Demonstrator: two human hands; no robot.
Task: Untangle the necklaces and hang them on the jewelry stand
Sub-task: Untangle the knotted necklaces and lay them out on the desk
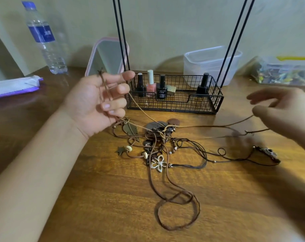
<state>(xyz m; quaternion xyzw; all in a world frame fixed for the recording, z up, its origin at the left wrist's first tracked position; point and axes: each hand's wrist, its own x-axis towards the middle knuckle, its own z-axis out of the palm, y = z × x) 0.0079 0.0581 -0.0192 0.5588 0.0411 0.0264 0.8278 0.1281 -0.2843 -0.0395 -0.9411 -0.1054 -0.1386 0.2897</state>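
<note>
**Q:** Hands first: what were they doing?

**A:** Both hands were raised over the counter (113,206). At left, the left hand (97,103) was palm-up, fingers curled round a thin brown cord (139,107), lifting it clear, probably to trace it out of the knot. At right, the right hand (284,112) was blurred; a cord ran to it, but whether it pinched that cord I cannot tell.

**Q:** And the necklaces?

**A:** The tangled necklaces (158,145) lay on the counter between the hands, none hung yet. Too knotted to count; one feather pendant (130,129) and one pale flower pendant (158,164) showed.

**Q:** The stand?

**A:** Just behind the tangle stood the jewelry stand (174,102), a wire basket with four thin black uprights. Four nail polish bottles (151,84) sat inside. One water bottle (43,39) stood far left, one clear tub (212,63) behind.
</note>
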